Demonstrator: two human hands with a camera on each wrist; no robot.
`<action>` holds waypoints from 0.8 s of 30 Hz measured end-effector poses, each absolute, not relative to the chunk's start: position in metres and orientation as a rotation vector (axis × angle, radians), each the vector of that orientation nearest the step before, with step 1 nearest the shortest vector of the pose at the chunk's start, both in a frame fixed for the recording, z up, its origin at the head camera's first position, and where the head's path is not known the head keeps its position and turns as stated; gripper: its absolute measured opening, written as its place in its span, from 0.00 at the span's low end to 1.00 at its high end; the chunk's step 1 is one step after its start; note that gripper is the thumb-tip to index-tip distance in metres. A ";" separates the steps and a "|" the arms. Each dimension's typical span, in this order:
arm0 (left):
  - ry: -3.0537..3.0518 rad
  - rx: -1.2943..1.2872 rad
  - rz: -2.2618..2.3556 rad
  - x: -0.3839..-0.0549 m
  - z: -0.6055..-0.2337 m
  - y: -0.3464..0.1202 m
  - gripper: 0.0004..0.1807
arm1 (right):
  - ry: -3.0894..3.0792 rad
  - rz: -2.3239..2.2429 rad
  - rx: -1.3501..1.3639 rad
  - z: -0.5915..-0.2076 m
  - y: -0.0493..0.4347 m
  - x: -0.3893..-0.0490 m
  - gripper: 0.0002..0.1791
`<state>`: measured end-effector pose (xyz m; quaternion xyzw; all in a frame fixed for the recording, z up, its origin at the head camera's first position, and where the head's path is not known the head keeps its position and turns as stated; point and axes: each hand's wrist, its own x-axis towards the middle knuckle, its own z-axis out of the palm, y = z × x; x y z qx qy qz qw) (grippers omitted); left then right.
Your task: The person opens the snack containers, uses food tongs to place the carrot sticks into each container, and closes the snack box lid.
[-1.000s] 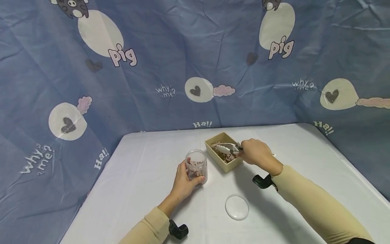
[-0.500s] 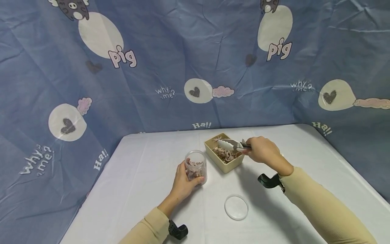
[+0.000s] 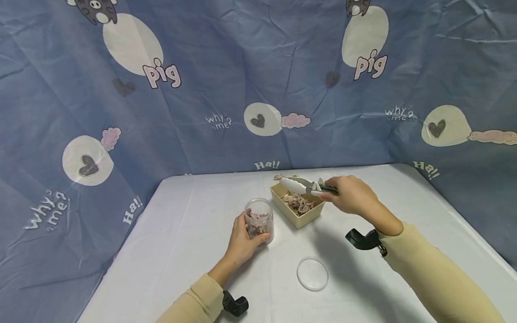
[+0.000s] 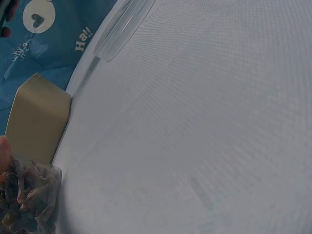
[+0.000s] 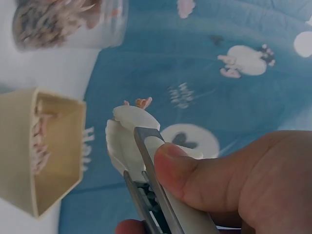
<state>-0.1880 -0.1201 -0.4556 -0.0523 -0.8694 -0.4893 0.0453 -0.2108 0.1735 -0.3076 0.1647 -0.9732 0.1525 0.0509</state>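
Observation:
My left hand (image 3: pixel 241 242) grips a clear plastic jar (image 3: pixel 269 228), fingers behind it and thumb across the front. The jar stands uncovered, with curled pinkish-brown dried strips inside, also visible in the left wrist view's jar (image 4: pixel 48 195). My right hand (image 3: pixel 355 197) holds white-tipped tongs (image 3: pixel 308 186) above a beige rectangular box (image 3: pixel 287 214). More dried strips (image 3: pixel 300 204) lie in that box. A small strip (image 3: pixel 278 177) pokes from the tongs' tips, which look nearly closed in the right wrist view; there the thumb (image 5: pixel 175 170) presses the tongs' arm.
A round clear lid (image 3: pixel 313 273) lies flat on the white tabletop (image 3: pixel 190 251), nearer than the box. Behind the table hangs a blue printed cloth (image 3: pixel 210 80). Black wrist cameras (image 3: pixel 236 306) sit at both sleeves.
The right hand has lifted the tongs up out of the box, bringing a small strip above its far edge. The left hand and jar have stayed in place.

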 end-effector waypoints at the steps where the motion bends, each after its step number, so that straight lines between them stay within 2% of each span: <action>1: -2.654 -0.160 -1.496 -0.188 -0.456 -0.120 0.51 | -2.950 0.471 0.516 -0.305 0.173 -0.209 0.15; 16: -2.633 -0.166 -1.505 -0.187 -0.456 -0.121 0.50 | -2.846 0.610 0.809 -0.289 0.152 -0.186 0.15; 24: -2.616 -0.180 -1.530 -0.188 -0.455 -0.120 0.50 | -2.906 0.572 0.800 -0.292 0.141 -0.182 0.19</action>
